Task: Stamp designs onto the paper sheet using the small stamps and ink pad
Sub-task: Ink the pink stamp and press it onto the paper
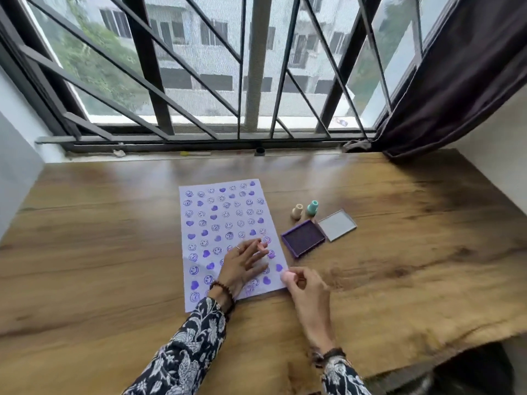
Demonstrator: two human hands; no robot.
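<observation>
A pale paper sheet (pixel 225 223) lies on the wooden table (pixel 114 252), covered with several purple smiley and heart prints. My left hand (pixel 242 263) rests flat on the sheet's lower right part, fingers spread. Just off the sheet's lower right corner, my right hand (pixel 305 286) pinches a small pink stamp (pixel 286 275). To the right sits the open purple ink pad (pixel 303 238) with its clear lid (pixel 337 225) beside it. A beige stamp (pixel 297 211) and a teal stamp (pixel 312 208) stand upright behind the pad.
A barred window with a sill (pixel 199 152) runs along the table's far edge. A dark curtain (pixel 456 95) hangs at the back right. The table's right front edge (pixel 427 363) drops off near my right arm.
</observation>
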